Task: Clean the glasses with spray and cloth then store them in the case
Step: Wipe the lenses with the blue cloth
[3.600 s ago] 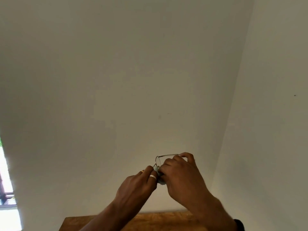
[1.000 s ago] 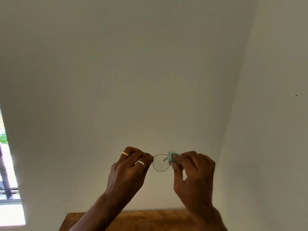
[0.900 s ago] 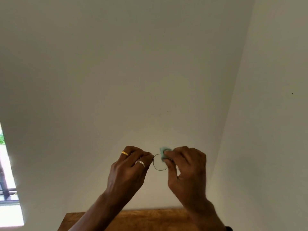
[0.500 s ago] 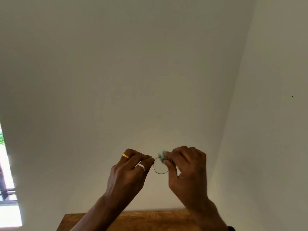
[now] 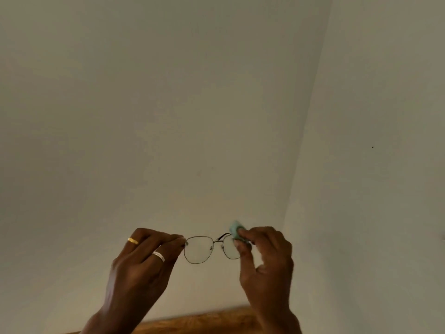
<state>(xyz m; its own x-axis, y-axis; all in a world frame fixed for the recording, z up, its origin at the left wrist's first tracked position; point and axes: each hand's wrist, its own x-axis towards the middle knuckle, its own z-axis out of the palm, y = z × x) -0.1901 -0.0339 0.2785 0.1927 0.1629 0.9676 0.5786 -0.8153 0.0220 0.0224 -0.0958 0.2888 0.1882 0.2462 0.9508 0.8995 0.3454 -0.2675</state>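
Thin metal-framed glasses (image 5: pixel 212 242) are held up in the air in front of a pale wall, lenses facing me. My left hand (image 5: pixel 142 263), with two rings, pinches the left end of the frame. My right hand (image 5: pixel 265 256) pinches a small pale green cloth (image 5: pixel 236 231) against the right lens and the right end of the frame. The left lens is fully visible; part of the right lens is hidden behind my fingers and the cloth. No spray bottle or case is in view.
A wooden table edge (image 5: pixel 204 321) shows at the bottom of the view, below my wrists. Pale walls fill everything else, meeting in a corner (image 5: pixel 303 141) to the right.
My hands have moved apart, so both lenses show instead of one. The cloth has shifted from the inner lens area to the right end of the frame.
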